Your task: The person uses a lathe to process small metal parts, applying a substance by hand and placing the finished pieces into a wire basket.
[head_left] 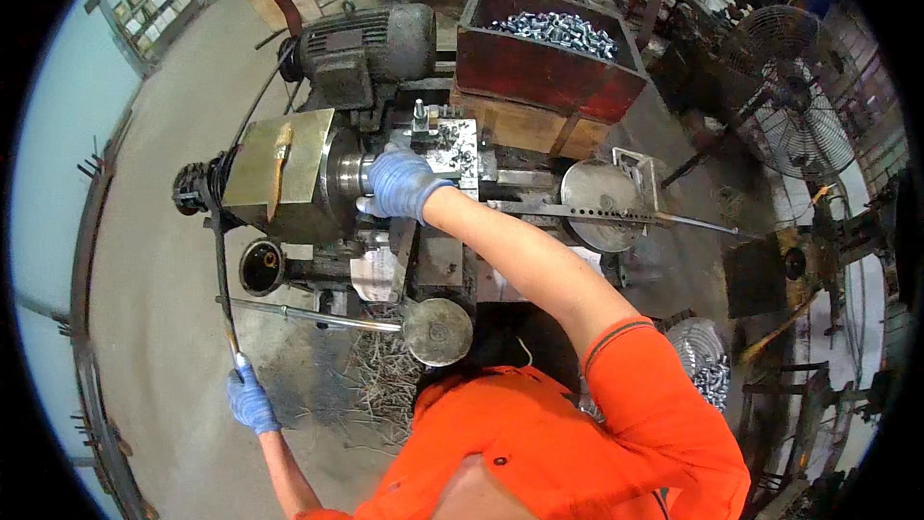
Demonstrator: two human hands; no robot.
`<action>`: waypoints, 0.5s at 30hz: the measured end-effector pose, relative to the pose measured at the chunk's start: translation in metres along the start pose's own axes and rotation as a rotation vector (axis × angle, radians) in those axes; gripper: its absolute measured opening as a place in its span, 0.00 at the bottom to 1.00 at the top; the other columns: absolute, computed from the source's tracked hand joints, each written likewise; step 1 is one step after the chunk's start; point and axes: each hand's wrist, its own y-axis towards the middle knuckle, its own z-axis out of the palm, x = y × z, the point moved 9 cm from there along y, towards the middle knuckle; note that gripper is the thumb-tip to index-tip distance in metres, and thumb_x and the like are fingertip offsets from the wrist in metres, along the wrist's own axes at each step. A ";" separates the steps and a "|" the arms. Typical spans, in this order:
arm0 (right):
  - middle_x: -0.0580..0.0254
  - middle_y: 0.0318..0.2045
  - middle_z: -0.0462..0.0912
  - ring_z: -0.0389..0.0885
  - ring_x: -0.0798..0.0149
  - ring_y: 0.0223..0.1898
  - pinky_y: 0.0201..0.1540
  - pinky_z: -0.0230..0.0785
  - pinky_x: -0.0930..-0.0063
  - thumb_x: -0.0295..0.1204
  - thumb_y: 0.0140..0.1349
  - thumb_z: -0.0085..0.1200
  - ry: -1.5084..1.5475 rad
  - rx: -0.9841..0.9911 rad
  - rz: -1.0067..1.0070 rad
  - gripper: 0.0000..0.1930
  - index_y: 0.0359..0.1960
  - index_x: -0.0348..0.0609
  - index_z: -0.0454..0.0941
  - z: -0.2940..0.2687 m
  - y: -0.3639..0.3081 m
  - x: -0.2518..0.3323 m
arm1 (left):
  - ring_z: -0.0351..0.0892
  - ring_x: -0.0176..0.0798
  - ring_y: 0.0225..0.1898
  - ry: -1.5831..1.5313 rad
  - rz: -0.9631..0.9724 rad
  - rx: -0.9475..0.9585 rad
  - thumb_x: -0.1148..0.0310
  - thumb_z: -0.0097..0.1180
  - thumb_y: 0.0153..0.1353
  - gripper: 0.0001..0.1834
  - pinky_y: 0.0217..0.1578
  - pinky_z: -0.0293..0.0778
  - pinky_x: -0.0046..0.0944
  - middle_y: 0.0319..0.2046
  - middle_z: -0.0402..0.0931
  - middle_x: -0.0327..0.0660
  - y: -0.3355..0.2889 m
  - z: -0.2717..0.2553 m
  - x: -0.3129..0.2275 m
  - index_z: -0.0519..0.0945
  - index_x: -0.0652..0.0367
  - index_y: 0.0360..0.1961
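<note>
Chuck (346, 176) is round, shiny metal, the hands (402, 183) blue knit-gloved

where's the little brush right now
In the head view, left of centre, the brush lies on the olive metal cover, left of the person's gloved right hand.

A caged fan (807, 135) stands at right; a card rack (159, 0) hangs on the pale wall (72, 87). A red bin (539, 72) of small metal parts (558, 31) rests on a wooden crate (520, 123).
</note>
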 end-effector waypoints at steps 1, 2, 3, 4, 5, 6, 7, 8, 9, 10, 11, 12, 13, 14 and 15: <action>0.48 0.27 0.80 0.76 0.49 0.34 0.44 0.67 0.60 0.54 0.49 0.51 -0.007 0.014 0.006 0.26 0.27 0.38 0.80 0.001 0.001 0.001 | 0.75 0.56 0.28 0.034 0.001 -0.019 0.36 0.36 0.57 0.34 0.30 0.67 0.51 0.28 0.77 0.52 -0.011 -0.006 -0.012 0.77 0.60 0.33; 0.48 0.26 0.80 0.77 0.49 0.33 0.43 0.68 0.61 0.54 0.49 0.51 -0.015 0.028 0.011 0.26 0.26 0.39 0.80 0.002 0.001 0.001 | 0.75 0.56 0.29 0.068 0.003 -0.039 0.36 0.36 0.57 0.34 0.30 0.67 0.51 0.28 0.77 0.52 -0.015 -0.007 -0.018 0.77 0.59 0.33; 0.49 0.24 0.80 0.77 0.48 0.30 0.42 0.68 0.61 0.53 0.49 0.51 -0.031 0.007 -0.014 0.25 0.26 0.38 0.80 0.000 0.000 0.004 | 0.76 0.55 0.30 0.079 -0.030 -0.018 0.36 0.37 0.57 0.34 0.31 0.68 0.52 0.28 0.77 0.51 -0.010 -0.006 -0.009 0.77 0.58 0.33; 0.49 0.24 0.79 0.78 0.48 0.30 0.42 0.68 0.61 0.53 0.49 0.51 -0.012 0.003 0.000 0.25 0.26 0.38 0.80 -0.002 -0.001 0.003 | 0.76 0.55 0.31 0.080 -0.016 -0.034 0.36 0.37 0.57 0.33 0.32 0.68 0.51 0.29 0.77 0.51 -0.011 -0.007 -0.008 0.77 0.58 0.34; 0.49 0.24 0.79 0.78 0.49 0.30 0.42 0.68 0.61 0.53 0.50 0.50 0.002 -0.002 0.014 0.25 0.26 0.38 0.80 -0.005 -0.002 0.003 | 0.76 0.55 0.32 0.077 -0.004 -0.051 0.36 0.38 0.57 0.33 0.32 0.69 0.51 0.29 0.77 0.51 -0.014 -0.009 -0.011 0.77 0.58 0.34; 0.48 0.23 0.79 0.78 0.49 0.30 0.42 0.68 0.61 0.53 0.50 0.50 0.016 -0.008 0.028 0.25 0.26 0.38 0.80 -0.008 -0.004 0.003 | 0.77 0.55 0.32 0.073 0.009 -0.068 0.37 0.38 0.56 0.33 0.33 0.69 0.51 0.30 0.78 0.52 -0.015 -0.011 -0.015 0.77 0.58 0.35; 0.51 0.27 0.81 0.77 0.51 0.33 0.49 0.61 0.59 0.52 0.50 0.49 0.012 0.039 0.095 0.24 0.28 0.42 0.81 -0.007 -0.006 -0.002 | 0.77 0.55 0.33 0.070 0.011 -0.026 0.37 0.39 0.57 0.32 0.34 0.69 0.51 0.30 0.78 0.52 -0.015 -0.009 -0.021 0.76 0.58 0.37; 0.52 0.26 0.80 0.77 0.51 0.32 0.48 0.62 0.59 0.53 0.51 0.48 -0.037 0.035 0.110 0.24 0.28 0.41 0.81 -0.011 -0.008 -0.004 | 0.77 0.55 0.33 0.069 0.010 0.014 0.38 0.39 0.57 0.32 0.34 0.70 0.51 0.31 0.78 0.51 -0.015 -0.010 -0.027 0.76 0.57 0.39; 0.52 0.26 0.80 0.77 0.51 0.31 0.47 0.62 0.60 0.53 0.52 0.47 -0.082 0.028 0.125 0.25 0.27 0.41 0.81 -0.015 -0.011 -0.007 | 0.77 0.55 0.34 0.072 0.010 0.051 0.39 0.40 0.57 0.31 0.35 0.70 0.51 0.32 0.78 0.51 -0.017 -0.011 -0.028 0.76 0.57 0.41; 0.52 0.26 0.80 0.77 0.51 0.30 0.47 0.62 0.60 0.53 0.52 0.47 -0.120 0.022 0.132 0.25 0.26 0.40 0.81 -0.022 -0.014 -0.007 | 0.77 0.55 0.34 0.083 0.042 -0.009 0.39 0.40 0.57 0.31 0.35 0.70 0.50 0.32 0.78 0.51 -0.018 -0.014 -0.023 0.75 0.57 0.43; 0.53 0.25 0.80 0.77 0.51 0.30 0.45 0.63 0.61 0.53 0.53 0.46 -0.151 -0.024 0.099 0.26 0.25 0.39 0.81 -0.037 -0.020 -0.008 | 0.77 0.55 0.33 0.095 0.075 -0.068 0.40 0.40 0.57 0.31 0.35 0.70 0.50 0.31 0.78 0.51 -0.016 -0.011 -0.017 0.74 0.56 0.45; 0.53 0.24 0.80 0.77 0.52 0.30 0.44 0.64 0.62 0.52 0.55 0.44 -0.182 -0.071 0.068 0.26 0.24 0.38 0.80 -0.059 -0.030 -0.008 | 0.77 0.55 0.33 0.107 0.111 -0.126 0.40 0.41 0.57 0.31 0.35 0.70 0.50 0.31 0.78 0.51 -0.016 -0.012 -0.012 0.74 0.56 0.47; 0.54 0.23 0.80 0.77 0.52 0.30 0.42 0.65 0.62 0.52 0.55 0.44 -0.197 -0.185 0.030 0.26 0.22 0.39 0.81 -0.082 -0.041 -0.013 | 0.77 0.54 0.34 0.173 0.167 -0.111 0.45 0.44 0.58 0.29 0.36 0.71 0.50 0.33 0.78 0.50 -0.016 -0.014 -0.014 0.72 0.57 0.50; 0.55 0.22 0.80 0.77 0.53 0.31 0.41 0.66 0.63 0.52 0.55 0.44 -0.211 -0.299 -0.003 0.26 0.21 0.41 0.81 -0.104 -0.054 -0.023 | 0.77 0.53 0.35 0.189 0.232 -0.119 0.46 0.45 0.58 0.28 0.36 0.71 0.49 0.34 0.78 0.51 -0.017 -0.022 -0.022 0.72 0.58 0.50; 0.54 0.23 0.80 0.77 0.52 0.31 0.41 0.66 0.63 0.52 0.54 0.45 -0.157 -0.379 0.009 0.25 0.21 0.42 0.81 -0.120 -0.063 -0.046 | 0.77 0.53 0.35 0.198 0.308 -0.124 0.47 0.46 0.58 0.27 0.36 0.71 0.48 0.35 0.78 0.51 -0.016 -0.029 -0.038 0.72 0.58 0.50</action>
